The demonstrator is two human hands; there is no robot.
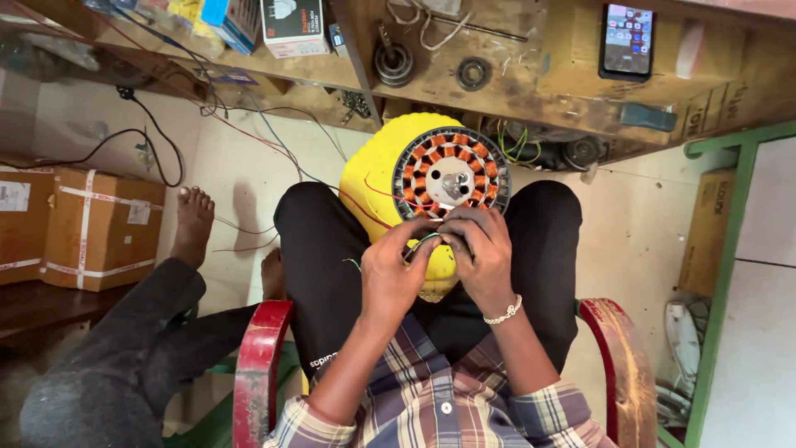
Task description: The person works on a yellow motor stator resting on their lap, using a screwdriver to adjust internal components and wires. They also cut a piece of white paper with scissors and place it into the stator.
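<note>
A round motor stator [449,174] with copper coils and a metal hub rests on a yellow cloth [375,176] across my lap. My left hand [396,272] and my right hand [479,250] meet at the stator's near rim. Both pinch thin wire leads [426,239], a green one among them. A red wire [390,197] runs across the yellow cloth toward the stator. My right wrist wears a beaded bracelet [504,313].
A wooden workbench [539,75] ahead holds a phone [627,40], bearings [473,73] and small boxes [293,26]. Taped cardboard cartons [99,228] stand at left. Another person's legs and bare foot [192,222] lie at left. I sit in a red-armed chair [259,365].
</note>
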